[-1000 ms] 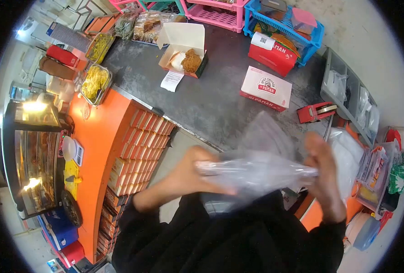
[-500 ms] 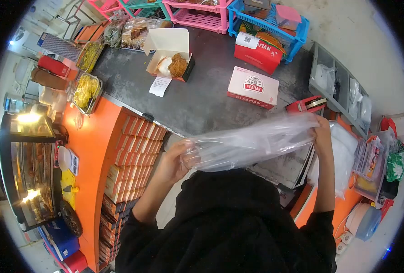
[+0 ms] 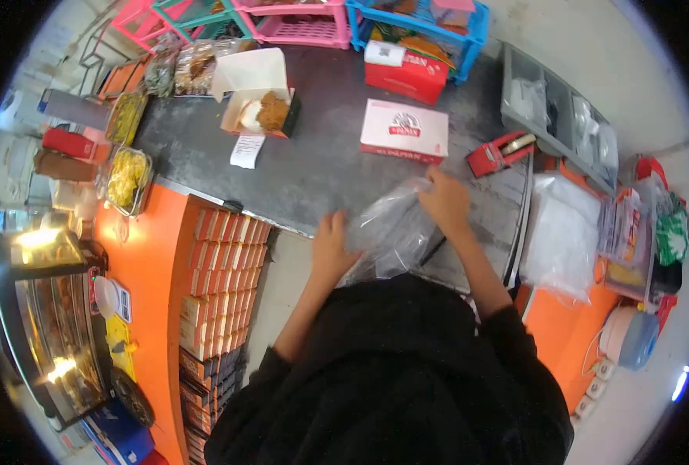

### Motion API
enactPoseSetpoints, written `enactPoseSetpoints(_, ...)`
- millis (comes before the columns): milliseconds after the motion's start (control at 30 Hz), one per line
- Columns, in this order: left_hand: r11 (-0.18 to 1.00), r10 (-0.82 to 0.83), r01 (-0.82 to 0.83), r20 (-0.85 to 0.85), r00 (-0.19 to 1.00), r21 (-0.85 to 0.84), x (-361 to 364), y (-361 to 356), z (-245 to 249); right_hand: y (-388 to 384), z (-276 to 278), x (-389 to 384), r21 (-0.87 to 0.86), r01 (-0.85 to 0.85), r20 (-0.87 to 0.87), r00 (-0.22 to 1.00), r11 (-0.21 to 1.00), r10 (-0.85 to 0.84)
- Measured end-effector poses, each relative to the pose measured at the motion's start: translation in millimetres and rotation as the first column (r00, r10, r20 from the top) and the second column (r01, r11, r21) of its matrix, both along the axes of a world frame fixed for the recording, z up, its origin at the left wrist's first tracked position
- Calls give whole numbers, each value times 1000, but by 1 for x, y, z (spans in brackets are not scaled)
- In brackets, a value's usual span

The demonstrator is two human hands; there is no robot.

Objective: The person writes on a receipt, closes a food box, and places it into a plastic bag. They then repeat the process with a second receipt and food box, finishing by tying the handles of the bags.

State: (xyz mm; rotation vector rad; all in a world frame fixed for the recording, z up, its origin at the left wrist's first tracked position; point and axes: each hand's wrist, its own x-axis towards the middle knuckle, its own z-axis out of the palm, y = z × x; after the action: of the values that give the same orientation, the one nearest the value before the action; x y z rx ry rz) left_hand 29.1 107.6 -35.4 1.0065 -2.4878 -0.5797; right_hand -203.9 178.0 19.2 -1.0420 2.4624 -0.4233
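Observation:
A clear plastic bag (image 3: 391, 225) hangs in loose folds in front of my body, at the near edge of the dark counter. My right hand (image 3: 445, 203) pinches its upper right edge. At the bag's left side is my left hand (image 3: 332, 246), its thumb and fingers apart and the thumb right at the plastic. Just beyond my right hand lies a closed white and red chicken box (image 3: 404, 130). Farther left, an open box (image 3: 260, 115) holds fried chicken and a white portion, with a paper receipt (image 3: 246, 150) against its front.
A red tape dispenser (image 3: 499, 153) and a stack of white plastic bags (image 3: 561, 232) are on the right. Behind them sits a grey divided tray (image 3: 557, 116). Another red box (image 3: 406, 74) stands before the blue basket (image 3: 468, 35). Folded boxes (image 3: 224, 271) fill shelves at left.
The bag was stretched wide between both hands; now it is bunched and narrower. My hands have come closer together, and the left has loosened from the plastic. The view has shifted slightly.

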Motion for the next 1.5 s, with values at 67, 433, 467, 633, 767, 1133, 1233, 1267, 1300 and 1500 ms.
enactPoseSetpoints(67, 982, -7, 1, 29, 1000, 187, -24, -7, -31, -8, -12, 5, -279, -76, -352, 936, 957, -28)
enactPoseSetpoints(433, 208, 796, 89, -222, 563, 974, 7, -39, -37, 9, -71, 21, -10, -411, -158, 901, 911, 405)
enactPoseSetpoints(467, 249, 800, -16, -196, 567, 968, 12, -35, -46, 5, -63, 24, 98, -398, -157, 899, 912, 409)
enactPoseSetpoints(633, 913, 208, -260, -191, 959, -313, -2, -4, -26, -17, -79, 26, 295, -307, -227, 898, 905, 378)
enactPoseSetpoints(767, 915, -396, 401, 292, 871, 45, -42, -32, -64, -3, -79, 26, 186, -328, -233, 901, 926, 366)
enactPoseSetpoints(1133, 970, -221, 231, 658, 720, 73, -68, -29, -8, -72, 11, -67, -389, -515, 91, 803, 764, 589)
enactPoseSetpoints(1233, 881, -373, 228, 310, 875, 415, -40, -23, -11, -104, -2, -95, -158, -622, -327, 766, 767, 553)
enactPoseSetpoints(1267, 914, -345, 288, 173, 923, 287, -24, -20, -10, -110, -20, -95, -69, -621, -327, 754, 781, 570)
enactPoseSetpoints(1300, 936, -328, 320, 33, 944, 143, -12, -16, -8, -115, -32, -95, 20, -616, -328, 740, 787, 587)
enactPoseSetpoints(1500, 890, 297, -248, -74, 952, 383, -12, 8, 15, -105, 30, -82, -250, -590, -275, 804, 768, 528)
